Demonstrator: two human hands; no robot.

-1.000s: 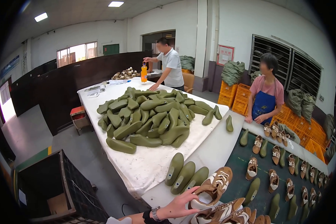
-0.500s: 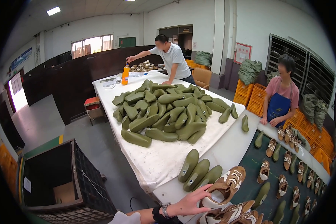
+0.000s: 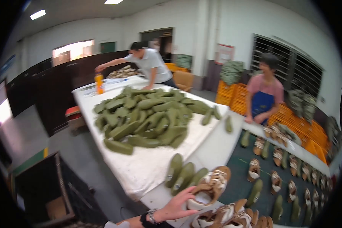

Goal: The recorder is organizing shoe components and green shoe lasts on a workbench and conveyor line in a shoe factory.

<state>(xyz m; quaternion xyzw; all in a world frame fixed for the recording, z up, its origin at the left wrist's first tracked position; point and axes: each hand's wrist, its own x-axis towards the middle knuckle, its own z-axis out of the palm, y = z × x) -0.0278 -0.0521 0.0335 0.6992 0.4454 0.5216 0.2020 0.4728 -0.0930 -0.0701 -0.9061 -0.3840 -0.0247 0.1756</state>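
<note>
"Gripping firm down here, the left hand (image 3: pixel 177 205), thumb and fingers closed about the heel of a brown-and-white shoe (image 3: pixel 217 184)!"

"And where's that shoe sitting?"

"Near side, just right of three green lasts (image 3: pixel 184 177), toe pointing away, with a bunch of other shoes (image 3: pixel 226 216) close below it."

"The right hand?"

"Out of view, can't tell!"

"Look up the white table (image 3: pixel 148 167): a great heap of lasts (image 3: pixel 144 117), and beyond it a worker in a white shirt (image 3: pixel 152 62) leans across, hand at the top of an orange bottle (image 3: pixel 99 84)!"

"Over right, a worker in a blue apron (image 3: pixel 263 104) stands beside the dark green surface (image 3: pixel 231 161), shoes and lasts in rows."
</note>
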